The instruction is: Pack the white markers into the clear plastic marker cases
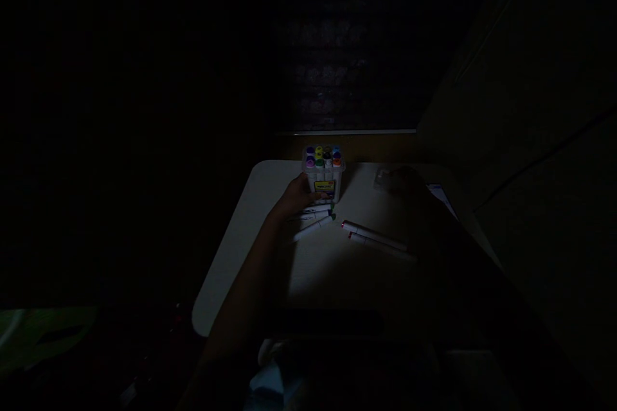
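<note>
My left hand (299, 196) is wrapped around the lower left side of a clear plastic marker case (337, 187), thumb across its front label. The case stands upright, its several markers showing coloured cap ends in purple, yellow, green, blue and orange. In deep shadow to the right, my right hand (405, 181) has its fingers closed at the edge of a clear plastic lid (380, 178), low over the table. Three white markers with dark or green ends (315, 226) lie before the case. Two white markers with red ends (373, 236) lie farther right.
A pale table (241, 237) with rounded corners carries everything. Near its right edge, partly behind my right arm, lies a flat object with a bright surface (441, 198). A dark wall or shutter (328, 70) rises behind the table. The surroundings are very dark.
</note>
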Action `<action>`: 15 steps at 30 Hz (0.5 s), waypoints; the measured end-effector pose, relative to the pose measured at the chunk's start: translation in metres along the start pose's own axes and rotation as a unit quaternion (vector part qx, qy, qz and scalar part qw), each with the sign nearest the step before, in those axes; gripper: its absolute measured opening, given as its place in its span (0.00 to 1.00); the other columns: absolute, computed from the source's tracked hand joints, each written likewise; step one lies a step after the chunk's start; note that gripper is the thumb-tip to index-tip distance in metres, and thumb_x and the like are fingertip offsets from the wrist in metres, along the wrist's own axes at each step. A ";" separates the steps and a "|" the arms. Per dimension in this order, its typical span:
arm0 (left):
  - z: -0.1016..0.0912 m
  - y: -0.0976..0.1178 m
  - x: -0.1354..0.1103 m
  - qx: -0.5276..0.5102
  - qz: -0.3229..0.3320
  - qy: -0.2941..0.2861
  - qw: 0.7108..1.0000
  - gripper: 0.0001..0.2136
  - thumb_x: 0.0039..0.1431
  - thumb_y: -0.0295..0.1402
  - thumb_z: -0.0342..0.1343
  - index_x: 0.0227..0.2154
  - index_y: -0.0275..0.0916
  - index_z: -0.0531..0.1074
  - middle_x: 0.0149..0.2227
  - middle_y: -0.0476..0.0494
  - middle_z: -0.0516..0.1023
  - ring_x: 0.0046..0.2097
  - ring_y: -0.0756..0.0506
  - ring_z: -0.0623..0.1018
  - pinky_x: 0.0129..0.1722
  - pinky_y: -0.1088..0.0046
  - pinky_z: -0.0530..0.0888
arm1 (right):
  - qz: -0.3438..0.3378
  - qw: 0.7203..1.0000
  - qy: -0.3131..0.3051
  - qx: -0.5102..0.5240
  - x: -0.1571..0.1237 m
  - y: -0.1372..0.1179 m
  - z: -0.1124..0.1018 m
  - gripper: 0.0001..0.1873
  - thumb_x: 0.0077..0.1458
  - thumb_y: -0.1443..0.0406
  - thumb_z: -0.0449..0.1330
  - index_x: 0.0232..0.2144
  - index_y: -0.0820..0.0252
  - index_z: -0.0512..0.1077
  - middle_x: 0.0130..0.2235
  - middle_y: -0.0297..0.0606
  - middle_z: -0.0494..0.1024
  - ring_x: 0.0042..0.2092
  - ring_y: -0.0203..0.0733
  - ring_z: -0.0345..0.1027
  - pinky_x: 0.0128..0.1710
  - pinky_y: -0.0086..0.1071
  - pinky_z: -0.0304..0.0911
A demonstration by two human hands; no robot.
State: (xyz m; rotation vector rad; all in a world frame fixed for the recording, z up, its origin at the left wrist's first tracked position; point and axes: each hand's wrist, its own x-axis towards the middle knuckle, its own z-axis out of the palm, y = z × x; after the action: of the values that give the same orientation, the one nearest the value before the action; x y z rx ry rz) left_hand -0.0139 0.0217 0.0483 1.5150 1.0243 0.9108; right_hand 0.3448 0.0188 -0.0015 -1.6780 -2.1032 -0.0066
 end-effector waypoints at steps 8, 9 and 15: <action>0.030 0.002 0.008 -0.040 0.021 -0.033 0.998 0.31 0.33 0.39 0.73 0.41 0.35 0.68 0.42 0.38 0.81 0.48 0.37 0.79 0.53 0.51 0.74 | 0.044 0.967 0.225 0.107 0.025 -0.062 -0.065 0.26 0.48 0.46 0.61 0.41 0.58 0.73 0.45 0.49 0.77 0.47 0.56 0.71 0.49 0.53 0.66; 0.035 0.002 0.008 -0.051 0.019 -0.038 0.998 0.31 0.33 0.39 0.74 0.42 0.34 0.68 0.43 0.38 0.81 0.48 0.37 0.79 0.54 0.51 0.74 | 0.008 0.962 0.246 0.121 0.029 -0.076 -0.076 0.25 0.49 0.46 0.60 0.42 0.57 0.73 0.46 0.48 0.77 0.48 0.55 0.71 0.50 0.52 0.66; 0.052 0.001 0.007 -0.080 0.023 -0.044 0.996 0.34 0.34 0.36 0.74 0.48 0.35 0.68 0.46 0.38 0.80 0.51 0.37 0.78 0.55 0.53 0.73 | -0.144 0.949 0.229 0.165 0.036 -0.138 -0.097 0.22 0.50 0.49 0.63 0.44 0.53 0.72 0.52 0.44 0.75 0.54 0.52 0.69 0.55 0.50 0.64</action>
State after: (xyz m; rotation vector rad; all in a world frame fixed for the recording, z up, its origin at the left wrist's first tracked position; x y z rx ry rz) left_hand 0.0367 0.0104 0.0407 1.4359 0.8363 0.9272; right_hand 0.2442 -0.0104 0.1353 -1.0443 -1.8479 -0.1158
